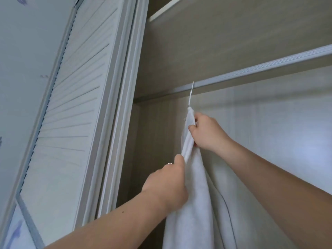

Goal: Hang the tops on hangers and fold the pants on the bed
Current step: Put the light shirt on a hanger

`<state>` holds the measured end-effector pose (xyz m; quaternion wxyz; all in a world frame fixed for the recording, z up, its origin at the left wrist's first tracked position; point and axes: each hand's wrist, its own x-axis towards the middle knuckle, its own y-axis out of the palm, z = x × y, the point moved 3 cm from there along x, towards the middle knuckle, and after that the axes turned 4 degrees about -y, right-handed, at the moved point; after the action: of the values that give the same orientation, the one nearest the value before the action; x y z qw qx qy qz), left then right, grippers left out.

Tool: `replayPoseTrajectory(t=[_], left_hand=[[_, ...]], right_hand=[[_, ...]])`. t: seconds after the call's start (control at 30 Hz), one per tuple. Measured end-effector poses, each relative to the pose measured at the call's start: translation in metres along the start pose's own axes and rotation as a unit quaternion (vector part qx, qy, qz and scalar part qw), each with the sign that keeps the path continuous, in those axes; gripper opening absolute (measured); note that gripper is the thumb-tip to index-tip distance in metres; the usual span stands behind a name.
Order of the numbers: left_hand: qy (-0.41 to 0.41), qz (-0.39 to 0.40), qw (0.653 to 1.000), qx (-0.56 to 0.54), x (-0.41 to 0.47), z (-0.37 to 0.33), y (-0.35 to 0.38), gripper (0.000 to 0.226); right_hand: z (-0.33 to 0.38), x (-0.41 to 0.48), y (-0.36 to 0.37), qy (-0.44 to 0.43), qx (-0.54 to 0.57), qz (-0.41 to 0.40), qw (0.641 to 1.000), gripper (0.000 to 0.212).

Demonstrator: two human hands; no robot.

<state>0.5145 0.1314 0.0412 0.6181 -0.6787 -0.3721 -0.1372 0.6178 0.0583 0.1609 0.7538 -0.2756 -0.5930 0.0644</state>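
With the hanger hook (191, 92) on the rail (251, 72), our left grip (167, 187) and right grip (208, 132) both clutch the white top (194, 203), apparently to straighten it.

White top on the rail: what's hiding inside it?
Only a thin hanger hook pokes out above the white top, caught on the wardrobe rail. The rest of the hanger is covered by cloth.

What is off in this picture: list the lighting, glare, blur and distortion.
Head view: soft, even light, faint shadows; bluish glare on the wardrobe back panel at right; wide lens slants the rail and bows the louvred door; white top washed out, folds barely readable; slight softness overall.
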Motion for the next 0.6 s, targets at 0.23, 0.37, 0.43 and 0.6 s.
replayPoseTrajectory(t=[0.23, 0.37, 0.43, 0.6], left_hand=[[-0.074, 0.038, 0.994, 0.067, 0.032, 0.039, 0.007, 0.044], [-0.108, 0.062, 0.984, 0.128, 0.056, 0.058, 0.006, 0.054], [-0.126, 0.077, 0.975, 0.165, 0.070, 0.065, 0.007, 0.052], [-0.160, 0.102, 0.926, 0.325, 0.099, 0.076, 0.012, 0.035]], right_hand=[[-0.005, 0.040, 0.064, 0.003, 0.055, 0.031, 0.998, 0.021], [-0.007, 0.069, 0.109, -0.006, 0.087, 0.049, 0.995, 0.018], [-0.007, 0.082, 0.132, -0.008, 0.102, 0.055, 0.993, 0.019], [0.000, 0.113, 0.183, -0.005, 0.158, 0.085, 0.984, 0.029]])
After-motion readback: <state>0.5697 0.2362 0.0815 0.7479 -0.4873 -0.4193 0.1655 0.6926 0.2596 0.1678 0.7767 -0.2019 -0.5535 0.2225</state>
